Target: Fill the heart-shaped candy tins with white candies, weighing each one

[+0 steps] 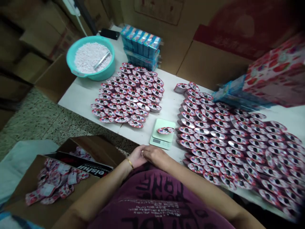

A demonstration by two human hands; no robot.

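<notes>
While the forearms reach in from below in the head view, the left hand (137,156) and the right hand (156,155) lie folded together at the near edge of the white table (82,93). No object shows in either; the overlapping fingers hide the palms, so I cannot tell whether anything is inside. Just beyond them a single packet (166,130) rests on the pale green scale (163,123), apart from the fingers. Many similar packets stand in a left block (126,95) and a larger right block (214,136), with the scale between. Farther back, a turquoise basin (105,75) holds white pieces (84,58) and a metal scoop (101,61).

The packet looks light, with a thin, glossy wall that probably gives under pressure and may slip a little in dry fingers. A gentle pinch across its flat sides, below the red-edged rim, seems safest; squeezing hard could crumple it. Whether the dark spot on top is an opening is unclear.
</notes>
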